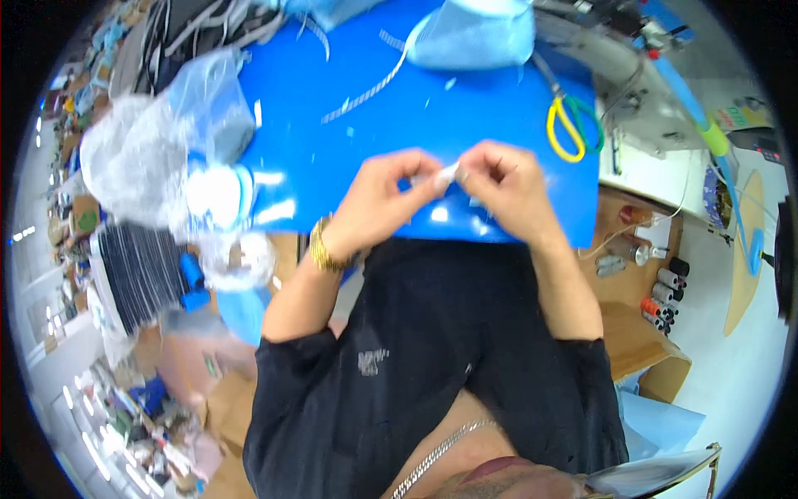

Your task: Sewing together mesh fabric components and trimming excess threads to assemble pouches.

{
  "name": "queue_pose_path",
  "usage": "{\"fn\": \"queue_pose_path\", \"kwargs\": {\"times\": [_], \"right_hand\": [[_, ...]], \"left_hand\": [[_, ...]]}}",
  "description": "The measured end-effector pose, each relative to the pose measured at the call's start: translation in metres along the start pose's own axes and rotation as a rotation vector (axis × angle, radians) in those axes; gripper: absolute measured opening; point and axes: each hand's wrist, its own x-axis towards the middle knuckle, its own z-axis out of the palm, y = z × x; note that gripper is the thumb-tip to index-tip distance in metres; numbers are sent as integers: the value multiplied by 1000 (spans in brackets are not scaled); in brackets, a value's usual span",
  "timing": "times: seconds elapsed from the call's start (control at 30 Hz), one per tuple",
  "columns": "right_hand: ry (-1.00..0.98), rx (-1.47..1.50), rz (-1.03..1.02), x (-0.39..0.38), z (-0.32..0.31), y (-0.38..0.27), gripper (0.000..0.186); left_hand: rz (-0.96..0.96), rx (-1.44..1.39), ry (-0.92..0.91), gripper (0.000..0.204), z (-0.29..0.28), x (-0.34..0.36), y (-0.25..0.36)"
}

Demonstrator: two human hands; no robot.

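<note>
White piece (449, 173): between the fingertips of your left hand (387, 196) and right hand (512, 188), above the near part of the blue worktop (295, 133)
Pinching it: best done with light, even pressure, one hand steadying while the other adjusts; squeezing hard could crease it, and a loose pinch could let it slip
Left grip: narrow, thumb and forefinger apparently closed on the left end
Right grip: narrow too, fingertips apparently closed on the right end
White look: small, pale and slim, rising slightly rightward; too blurred for you to tell its material
Scissors (552, 121): yellow and green handles, right of your hands, well apart
</note>
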Motion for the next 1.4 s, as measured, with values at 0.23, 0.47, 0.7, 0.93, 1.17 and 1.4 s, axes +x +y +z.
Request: {"fn": "queue_pose_path", "kwargs": {"times": [0.23,0.47,0.7,0.93,1.17,1.4], "right_hand": [[282,56,-85,23,-46,-34,14],[485,-98,-75,95,-87,-35,40],[495,-60,27,131,-73,-28,35],[534,-1,-88,134,-67,-15,24],[527,47,-128,132,-68,-17,24],[474,22,-102,131,-70,-20,23]], "left_hand": [[441,556,137,6,-33,44,73],[890,795,174,12,-49,147,118],[605,689,-36,22,-60,207,109],[372,473,-204,25,-59,227,99],[366,442,-244,27,-55,236,96],[330,410,-224,27,-54,240,94]]}}
